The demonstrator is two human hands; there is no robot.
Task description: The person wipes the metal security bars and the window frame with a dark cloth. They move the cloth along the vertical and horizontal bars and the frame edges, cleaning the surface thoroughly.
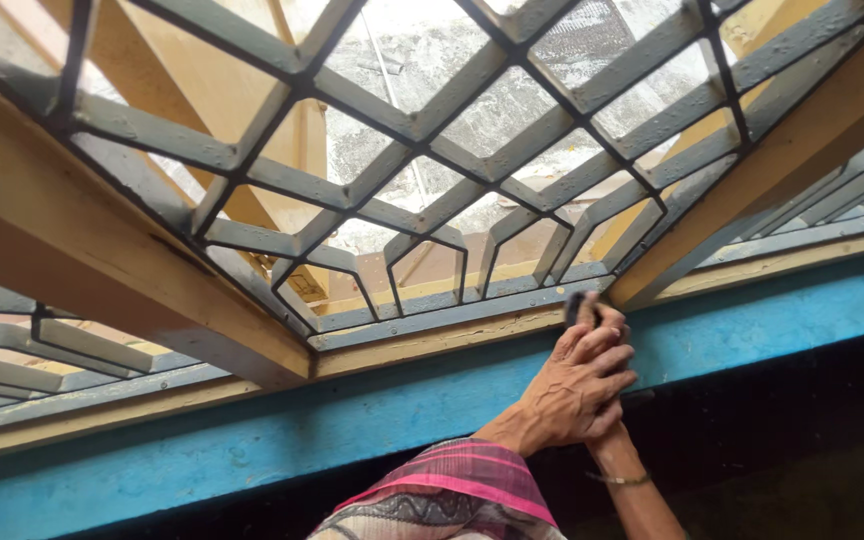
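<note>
Grey paint is seen from the head camera all over the metal window grille [432, 190], while a small dark brush [574, 306] is gripped by both hands [582, 385] together at its bottom bar, where some touching-up seems left.

Matt grey-painted metal grille [422, 190] sits in a smooth yellowish wooden frame [102, 270] above a rough, scuffed blue-painted beam [282, 440].

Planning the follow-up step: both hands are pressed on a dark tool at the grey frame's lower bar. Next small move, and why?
Probably slide the small dark tool along the grey-painted metal window grille's bottom bar. The clasped left hand and right hand press it at that bar's right end, by the yellow wooden post.
</note>
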